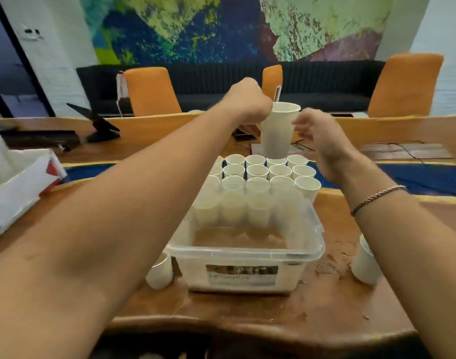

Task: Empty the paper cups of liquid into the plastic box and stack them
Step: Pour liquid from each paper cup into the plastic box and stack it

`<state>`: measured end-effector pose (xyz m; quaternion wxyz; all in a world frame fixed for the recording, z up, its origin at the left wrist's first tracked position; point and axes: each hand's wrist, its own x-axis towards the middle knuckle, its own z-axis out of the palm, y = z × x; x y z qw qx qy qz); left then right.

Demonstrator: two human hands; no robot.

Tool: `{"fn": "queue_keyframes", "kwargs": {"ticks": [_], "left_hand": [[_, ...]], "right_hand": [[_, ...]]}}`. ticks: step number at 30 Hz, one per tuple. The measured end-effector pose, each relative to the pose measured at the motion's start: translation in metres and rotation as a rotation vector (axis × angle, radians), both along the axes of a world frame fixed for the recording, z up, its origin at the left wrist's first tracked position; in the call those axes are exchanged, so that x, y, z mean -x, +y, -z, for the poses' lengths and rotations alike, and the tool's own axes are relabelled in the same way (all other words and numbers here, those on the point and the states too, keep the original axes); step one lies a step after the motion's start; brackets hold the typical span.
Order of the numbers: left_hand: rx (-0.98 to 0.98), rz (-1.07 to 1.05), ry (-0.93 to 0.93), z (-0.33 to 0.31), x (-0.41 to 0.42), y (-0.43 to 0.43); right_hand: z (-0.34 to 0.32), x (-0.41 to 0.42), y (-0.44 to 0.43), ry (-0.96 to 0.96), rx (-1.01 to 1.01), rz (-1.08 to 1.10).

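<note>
1. State: left hand [250, 102] is curled like a fist against the upper wall of the lifted paper cup [280, 130], just under its rim. The gripping fingers are hidden behind the hand, so I cannot tell the exact pinch. Right hand [318, 137] is beside the cup's other side, its fingers [303, 123] loosely curled and slightly spread, holding nothing. Touching or just off the wall: cannot tell, it's blurred.
2. Task thing: the lifted cup hangs upright over the far rows of the grid of paper cups [258, 171], with its base just above one rim. The plastic box [237, 252] sits nearer the person, with brown liquid [237, 238] in the bottom.
3. Risk: one-handed side grip on thin paper. If the cup is full, a squeeze ovalises the wall and it slops or slips. Contents not visible, so assume full.
4. Risk: the cup's base clips a rim when it travels back. The grid cups stand rim to rim, so one tipping likely takes its neighbours and floods the wooden table [221, 307].
5. Risk: a low carry. The path crosses the near rows and the box's far wall, and a forearm or the cup's base could catch either.
6. Risk: pouring too fast or short of the box sends splash over the wall. Spill marks [327, 269] right of the box suggest this failure mode is real.
7. Risk: a cable [403, 149] lies beyond the grid, and a spill running that way would reach it.
</note>
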<state>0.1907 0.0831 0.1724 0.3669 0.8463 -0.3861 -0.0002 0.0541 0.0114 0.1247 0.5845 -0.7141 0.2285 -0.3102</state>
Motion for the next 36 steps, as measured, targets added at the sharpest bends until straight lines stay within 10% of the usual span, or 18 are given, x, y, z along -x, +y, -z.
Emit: {"fn": "queue_keyframes", "kwargs": {"ticks": [13, 36], "left_hand": [[0.043, 0.115, 0.177, 0.063, 0.023, 0.098], [-0.329, -0.01, -0.33, 0.166, -0.025, 0.099]], "right_hand": [[0.074, 0.006, 0.058, 0.115, 0.018, -0.106], [0.103, 0.002, 0.042, 0.276, 0.405, -0.077]]}}
